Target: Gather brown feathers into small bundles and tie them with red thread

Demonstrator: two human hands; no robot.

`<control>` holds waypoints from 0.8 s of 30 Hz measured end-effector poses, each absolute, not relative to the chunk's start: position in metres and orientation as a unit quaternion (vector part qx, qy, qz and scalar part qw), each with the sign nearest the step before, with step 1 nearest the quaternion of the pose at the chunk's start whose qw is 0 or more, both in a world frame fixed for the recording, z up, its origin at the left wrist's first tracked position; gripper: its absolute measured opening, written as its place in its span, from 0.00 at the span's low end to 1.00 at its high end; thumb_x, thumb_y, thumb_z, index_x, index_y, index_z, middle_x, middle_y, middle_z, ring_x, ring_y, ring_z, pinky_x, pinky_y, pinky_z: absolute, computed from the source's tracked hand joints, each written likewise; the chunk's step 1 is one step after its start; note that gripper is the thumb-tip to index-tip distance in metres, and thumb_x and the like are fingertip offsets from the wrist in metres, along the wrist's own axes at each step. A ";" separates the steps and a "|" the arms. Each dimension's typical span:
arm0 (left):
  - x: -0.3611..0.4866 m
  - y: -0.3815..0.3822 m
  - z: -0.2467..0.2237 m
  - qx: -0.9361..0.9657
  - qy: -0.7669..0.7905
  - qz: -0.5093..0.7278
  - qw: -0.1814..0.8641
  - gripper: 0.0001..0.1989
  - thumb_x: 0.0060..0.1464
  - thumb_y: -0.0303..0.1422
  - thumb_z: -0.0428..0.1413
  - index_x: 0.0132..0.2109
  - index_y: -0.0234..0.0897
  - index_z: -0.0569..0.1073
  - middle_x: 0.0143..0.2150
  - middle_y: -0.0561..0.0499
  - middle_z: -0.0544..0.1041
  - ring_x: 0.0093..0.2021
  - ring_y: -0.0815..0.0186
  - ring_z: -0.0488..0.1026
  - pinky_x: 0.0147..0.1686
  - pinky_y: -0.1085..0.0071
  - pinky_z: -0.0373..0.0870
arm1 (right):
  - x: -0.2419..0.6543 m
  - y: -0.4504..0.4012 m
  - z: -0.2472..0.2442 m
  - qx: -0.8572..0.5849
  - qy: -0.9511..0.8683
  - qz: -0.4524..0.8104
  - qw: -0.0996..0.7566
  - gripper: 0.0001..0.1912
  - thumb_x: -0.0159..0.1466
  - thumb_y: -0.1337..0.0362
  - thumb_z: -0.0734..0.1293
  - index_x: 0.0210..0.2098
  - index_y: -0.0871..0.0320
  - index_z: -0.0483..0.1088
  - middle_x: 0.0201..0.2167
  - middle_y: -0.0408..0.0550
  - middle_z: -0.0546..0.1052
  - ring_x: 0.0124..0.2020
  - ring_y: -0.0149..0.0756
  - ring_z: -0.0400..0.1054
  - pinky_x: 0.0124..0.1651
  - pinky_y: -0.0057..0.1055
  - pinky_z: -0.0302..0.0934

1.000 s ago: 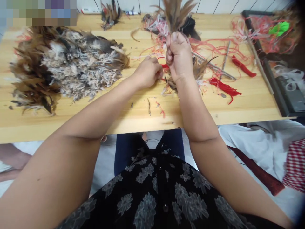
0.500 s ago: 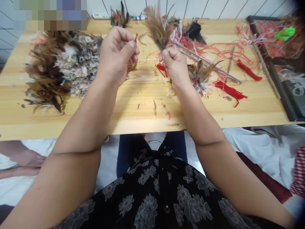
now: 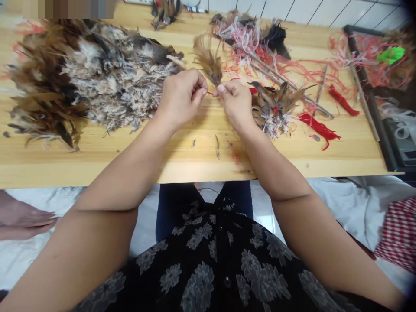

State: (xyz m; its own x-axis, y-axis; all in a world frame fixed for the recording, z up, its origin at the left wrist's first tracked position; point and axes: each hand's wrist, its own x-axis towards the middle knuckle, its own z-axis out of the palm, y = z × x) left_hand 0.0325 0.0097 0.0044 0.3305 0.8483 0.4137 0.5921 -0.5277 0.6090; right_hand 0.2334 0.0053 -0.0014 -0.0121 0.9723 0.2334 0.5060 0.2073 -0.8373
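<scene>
My right hand (image 3: 236, 99) pinches the lower end of a small bunch of brown feathers (image 3: 208, 60), whose tips fan up and to the left. Close beside it on the left, my left hand (image 3: 184, 96) is closed, and a short piece of red thread (image 3: 210, 92) shows between the two hands. A large pile of grey and brown feathers (image 3: 113, 82) lies left of my left hand. Just right of my right hand rests a tied feather bundle (image 3: 275, 108) with a bit of red on it.
Red tassels (image 3: 320, 126), thin sticks (image 3: 273, 76) and tangled pink strings (image 3: 292, 65) lie to the right. A dark-framed tray (image 3: 370, 95) with a green piece (image 3: 391, 55) stands at the far right. Another person's hands (image 3: 27, 219) are at the lower left.
My left hand has moved right and down, close to my right hand. The feather bunch is lower. The view has shifted, showing more of the grey feather pile.
</scene>
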 end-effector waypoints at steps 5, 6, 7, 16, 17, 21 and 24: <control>0.025 0.009 0.005 0.814 0.448 0.339 0.145 0.09 0.75 0.43 0.61 0.45 0.48 0.72 0.50 0.42 0.82 0.58 0.44 0.80 0.67 0.43 0.77 | 0.233 0.005 -0.008 -0.548 -0.655 0.324 0.407 0.19 0.83 0.68 0.64 0.34 0.57 0.72 0.38 0.43 0.75 0.51 0.37 0.77 0.69 0.38 0.71; 0.024 0.010 0.005 0.815 0.449 0.337 0.146 0.11 0.75 0.45 0.60 0.45 0.48 0.71 0.50 0.41 0.82 0.59 0.44 0.79 0.68 0.43 0.76 | 0.233 0.003 -0.008 -0.541 -0.654 0.337 0.406 0.19 0.83 0.68 0.63 0.33 0.57 0.71 0.38 0.43 0.75 0.51 0.36 0.76 0.70 0.38 0.71; 0.023 0.011 0.003 0.813 0.450 0.338 0.151 0.12 0.75 0.48 0.60 0.45 0.48 0.71 0.50 0.41 0.82 0.60 0.43 0.79 0.69 0.43 0.75 | 0.232 0.002 -0.007 -0.535 -0.653 0.352 0.404 0.20 0.83 0.68 0.63 0.33 0.56 0.70 0.38 0.42 0.74 0.50 0.35 0.75 0.70 0.38 0.71; 0.025 0.021 -0.018 0.706 0.413 0.474 0.327 0.19 0.61 0.44 0.75 0.41 0.51 0.71 0.39 0.49 0.83 0.59 0.39 0.82 0.71 0.43 0.75 | 0.221 -0.021 0.018 -0.495 -0.556 0.519 0.420 0.23 0.83 0.70 0.64 0.29 0.55 0.64 0.30 0.39 0.65 0.34 0.31 0.57 0.49 0.27 0.65; 0.025 0.020 -0.017 0.699 0.404 0.479 0.343 0.19 0.61 0.42 0.76 0.41 0.51 0.72 0.38 0.50 0.83 0.60 0.39 0.83 0.71 0.44 0.77 | 0.221 -0.022 0.020 -0.490 -0.556 0.520 0.424 0.23 0.82 0.71 0.64 0.28 0.55 0.64 0.30 0.39 0.65 0.35 0.31 0.59 0.50 0.27 0.65; 0.029 0.012 -0.010 0.687 0.415 0.470 0.367 0.16 0.59 0.35 0.76 0.40 0.48 0.74 0.37 0.50 0.85 0.60 0.39 0.86 0.69 0.45 0.79 | 0.221 -0.019 0.019 -0.478 -0.568 0.513 0.430 0.24 0.81 0.71 0.66 0.27 0.55 0.62 0.30 0.39 0.68 0.38 0.30 0.65 0.54 0.25 0.65; 0.034 0.008 -0.011 0.671 0.416 0.473 0.391 0.15 0.60 0.33 0.76 0.41 0.47 0.75 0.38 0.48 0.85 0.62 0.38 0.87 0.67 0.45 0.81 | 0.220 -0.014 0.014 -0.473 -0.564 0.510 0.445 0.24 0.81 0.72 0.65 0.28 0.54 0.63 0.30 0.39 0.70 0.37 0.29 0.67 0.54 0.25 0.66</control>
